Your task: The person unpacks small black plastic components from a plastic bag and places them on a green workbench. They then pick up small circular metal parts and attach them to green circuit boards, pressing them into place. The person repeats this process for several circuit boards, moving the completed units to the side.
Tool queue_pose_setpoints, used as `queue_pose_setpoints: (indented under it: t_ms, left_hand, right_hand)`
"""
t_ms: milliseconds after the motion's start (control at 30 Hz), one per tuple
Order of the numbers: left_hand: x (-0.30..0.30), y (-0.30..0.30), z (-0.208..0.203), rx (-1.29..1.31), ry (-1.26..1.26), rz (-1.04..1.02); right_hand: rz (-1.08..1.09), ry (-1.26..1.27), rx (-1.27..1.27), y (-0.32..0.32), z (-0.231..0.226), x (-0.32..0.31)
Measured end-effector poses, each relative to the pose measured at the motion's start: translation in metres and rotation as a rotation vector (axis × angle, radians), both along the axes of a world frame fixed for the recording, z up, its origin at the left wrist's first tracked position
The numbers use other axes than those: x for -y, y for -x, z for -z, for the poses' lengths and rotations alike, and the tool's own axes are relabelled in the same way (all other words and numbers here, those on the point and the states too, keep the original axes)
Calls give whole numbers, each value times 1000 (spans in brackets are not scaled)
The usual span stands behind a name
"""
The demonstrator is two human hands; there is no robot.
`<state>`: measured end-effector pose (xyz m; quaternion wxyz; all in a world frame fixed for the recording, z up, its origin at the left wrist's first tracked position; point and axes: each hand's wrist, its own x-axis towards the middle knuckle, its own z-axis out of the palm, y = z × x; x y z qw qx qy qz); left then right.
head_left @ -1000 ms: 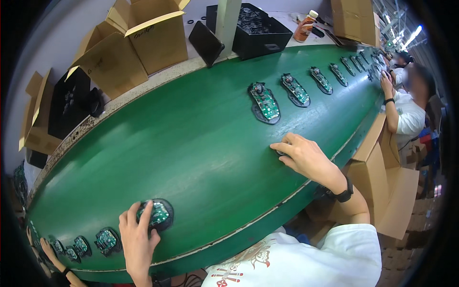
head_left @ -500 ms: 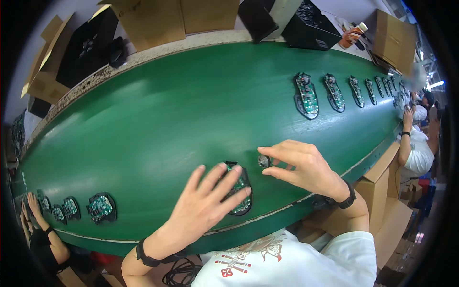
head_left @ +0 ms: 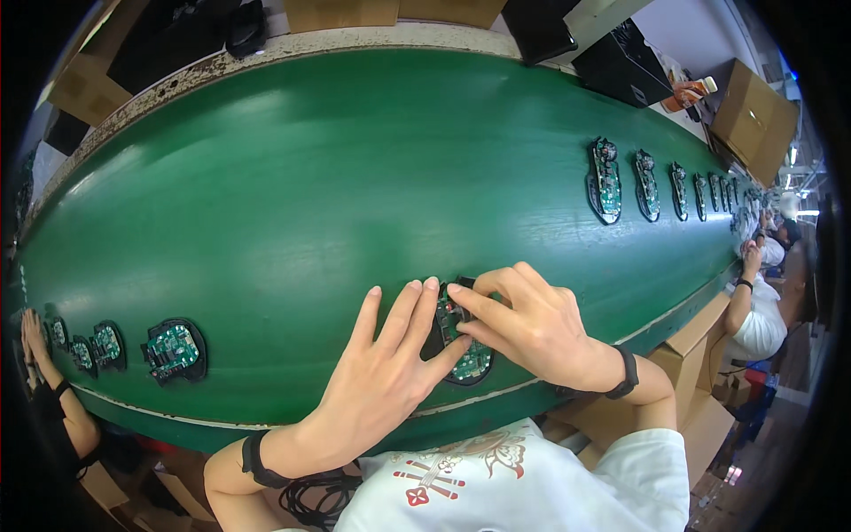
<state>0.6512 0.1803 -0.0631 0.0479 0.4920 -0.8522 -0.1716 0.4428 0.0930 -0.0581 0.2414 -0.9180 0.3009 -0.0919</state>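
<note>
An opened computer mouse [head_left: 473, 362], its green circuit board bare in a black shell, lies on the green belt in front of me. My left hand [head_left: 377, 381] rests against its left side with fingers stretched out and thumb on the board. Over the front end, my right hand [head_left: 536, 332] is closed in a pinch, index finger and thumb touching the mouse. A small dark scroll wheel was in that pinch a moment ago; the fingers now mostly hide it.
Several opened mice, among them one at the right [head_left: 605, 182] and one at the left [head_left: 175, 350], stand along the belt [head_left: 310, 177]. Co-workers' hands are at both ends. Cardboard boxes [head_left: 753, 120], black bins [head_left: 625, 66] and a bottle [head_left: 690, 93] line the far edge.
My right hand has moved left with the scroll wheel, down onto the mouse's front. My left hand has shifted to the mouse's left side, uncovering more board. The head view has shifted a little.
</note>
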Motion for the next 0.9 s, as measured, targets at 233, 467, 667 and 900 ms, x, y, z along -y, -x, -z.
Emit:
queue_pose_setpoints:
  t_ms: [233,467,667,900]
  left_hand:
    - [3,-1,-2,-37,-49,9]
    - [8,1,-3,-18,-55,50]
    - [14,1,-1,-99,-69,47]
    - [17,-2,4,-175,-69,39]
  right_hand:
    - [-2,204,-20,0,-1,-6]
    - [-9,67,-79,-5,-10,3]
    - [-29,129,-80,-5,-8,3]
    - [7,419,-37,10,7,-31]
